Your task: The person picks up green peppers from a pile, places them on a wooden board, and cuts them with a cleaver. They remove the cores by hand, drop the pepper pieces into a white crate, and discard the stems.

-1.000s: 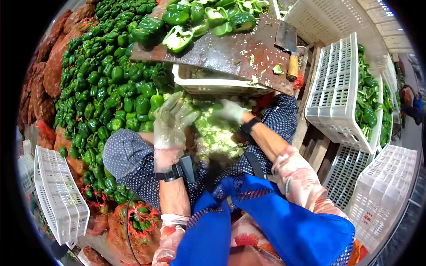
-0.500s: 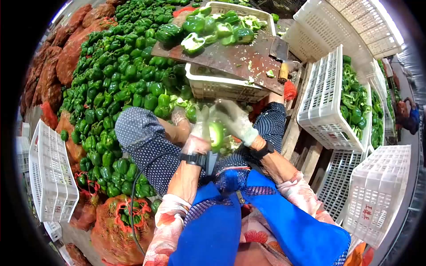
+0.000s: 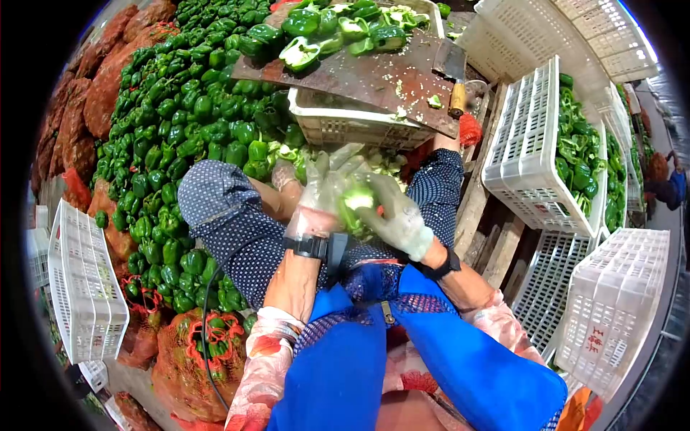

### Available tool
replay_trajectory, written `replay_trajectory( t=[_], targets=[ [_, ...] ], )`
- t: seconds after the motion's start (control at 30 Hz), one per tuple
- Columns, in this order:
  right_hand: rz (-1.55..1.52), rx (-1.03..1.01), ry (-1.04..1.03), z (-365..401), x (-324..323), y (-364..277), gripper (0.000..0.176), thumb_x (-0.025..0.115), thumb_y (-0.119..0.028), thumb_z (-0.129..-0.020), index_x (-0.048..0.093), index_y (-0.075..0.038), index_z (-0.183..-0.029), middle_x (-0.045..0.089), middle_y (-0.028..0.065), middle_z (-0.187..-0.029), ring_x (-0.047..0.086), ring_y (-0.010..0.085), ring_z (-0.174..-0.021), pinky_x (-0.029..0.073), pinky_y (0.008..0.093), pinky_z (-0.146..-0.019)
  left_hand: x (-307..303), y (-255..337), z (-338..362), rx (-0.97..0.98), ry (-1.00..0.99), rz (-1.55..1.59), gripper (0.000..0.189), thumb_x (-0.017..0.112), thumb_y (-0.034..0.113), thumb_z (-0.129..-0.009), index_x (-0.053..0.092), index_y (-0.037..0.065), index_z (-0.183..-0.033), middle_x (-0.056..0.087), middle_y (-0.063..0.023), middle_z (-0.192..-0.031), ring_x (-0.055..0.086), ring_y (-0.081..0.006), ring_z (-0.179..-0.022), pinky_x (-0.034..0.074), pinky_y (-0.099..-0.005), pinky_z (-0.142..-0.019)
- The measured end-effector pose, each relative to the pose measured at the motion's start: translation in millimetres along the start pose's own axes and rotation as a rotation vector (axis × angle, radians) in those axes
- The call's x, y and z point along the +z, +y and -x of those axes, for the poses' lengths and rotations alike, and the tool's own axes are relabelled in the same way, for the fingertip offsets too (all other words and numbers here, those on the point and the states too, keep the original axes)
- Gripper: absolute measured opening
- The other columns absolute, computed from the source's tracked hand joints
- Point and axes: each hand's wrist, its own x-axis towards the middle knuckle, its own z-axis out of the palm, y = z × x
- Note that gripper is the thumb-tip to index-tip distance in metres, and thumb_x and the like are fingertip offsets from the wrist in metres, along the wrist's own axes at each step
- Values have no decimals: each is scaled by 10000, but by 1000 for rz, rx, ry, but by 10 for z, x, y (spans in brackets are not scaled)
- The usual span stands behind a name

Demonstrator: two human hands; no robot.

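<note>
Both hands wear pale translucent gloves and meet over my lap. My left hand [image 3: 321,195] has its fingers wrapped against a cut green pepper [image 3: 357,199], on its left side. From the right, my right hand [image 3: 394,214] closes on the same pepper, its thumb and fingers at the pale cut face. Pepper scraps [image 3: 392,159] lie below, between the legs. Beyond the hands, a dark board [image 3: 352,80] rests across a white crate [image 3: 345,128]. On the board are halved peppers [image 3: 300,54] and a cleaver [image 3: 451,68] with a wooden handle.
A large heap of whole green peppers [image 3: 172,144] spreads along the left, with red mesh sacks [image 3: 118,100] behind it. Crates with cut peppers [image 3: 521,154] stand at the right on wooden slats. An empty-looking white crate [image 3: 86,280] stands far left. A person [image 3: 672,188] is at the far right.
My right hand has come in from above and right of the pepper onto it. My left hand has shifted slightly left and up. The whole view has moved a little.
</note>
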Motion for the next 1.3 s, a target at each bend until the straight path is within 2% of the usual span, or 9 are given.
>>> replay_trajectory(
  t=[0.1, 0.27, 0.4, 0.6, 0.77, 0.87, 1.0, 1.13, 1.3],
  targets=[
    [-163, 160, 8, -151, 74, 215, 593, 671, -282, -850, 453, 45, -1294, 546, 260, -1193, 552, 397, -1102, 454, 424, -941, 460, 53, 107, 225, 115, -222, 837, 637, 628, -811, 423, 57, -1385, 462, -126, -1304, 470, -259, -1162, 453, -412, -971],
    [-41, -107, -84, -462, -22, 182, 581, 666, -293, -839, 479, 15, -1295, 560, 232, -1226, 553, 396, -1106, 451, 434, -944, 287, -12, 167, -12, 4, -112, 724, 602, 595, -855, 435, 121, -1377, 534, -91, -1261, 565, -270, -1096, 540, -436, -796],
    [-153, 42, 91, -435, -167, 24, 429, 673, -235, -828, 578, -26, -1190, 584, 186, -1187, 605, 383, -989, 501, 417, -850, 373, 77, 177, 63, -23, -30, 761, 513, 623, -890, 400, 83, -1414, 504, -111, -1356, 544, -261, -1160, 470, -503, -983],
    [-439, 251, 1, -305, 158, 220, 438, 661, -280, -871, 580, -21, -1215, 631, 185, -1117, 632, 308, -955, 509, 373, -820, 412, 47, 103, 219, 62, -387, 691, 491, 480, -914, 439, -23, -1384, 499, -107, -1387, 482, -186, -1227, 366, -318, -1053],
    [-586, 331, -13, -346, 301, 79, 515, 676, -250, -848, 515, 5, -1266, 601, 210, -1144, 607, 362, -1007, 498, 393, -857, 358, 4, 83, 268, 122, -564, 843, 411, 691, -901, 431, 16, -1405, 477, -87, -1407, 469, -190, -1218, 362, -326, -1059],
    [-229, 77, 113, -333, 307, 13, 543, 689, -227, -821, 488, 15, -1264, 555, 231, -1182, 566, 370, -1085, 476, 406, -910, 455, -2, 118, 160, 151, -299, 574, 532, 417, -953, 460, 66, -1401, 569, -40, -1149, 530, -130, -996, 469, -278, -825],
    [-21, -57, 73, -331, 373, 203, 566, 699, -206, -795, 475, 6, -1269, 531, 229, -1208, 539, 368, -1124, 457, 410, -940, 407, 1, 102, 155, 284, -387, 566, 504, 437, -977, 454, 72, -1406, 584, -14, -1051, 511, -98, -925, 484, -261, -779],
    [-465, 179, -28, -358, 303, 69, 585, 699, -207, -807, 456, 2, -1296, 548, 195, -1190, 562, 296, -1073, 476, 377, -894, 113, -9, 51, 161, 206, -582, 784, 392, 687, -917, 431, 83, -1416, 464, -74, -1404, 469, -201, -1217, 437, -397, -992],
    [-672, 344, -95, -353, 223, 2, 544, 704, -182, -813, 465, 2, -1265, 583, 111, -1086, 572, 178, -965, 489, 330, -835, 238, -10, 84, 228, 68, -663, 901, 433, 763, -839, 438, 65, -1409, 487, -90, -1366, 511, -177, -1137, 456, -338, -950]
  ],
)
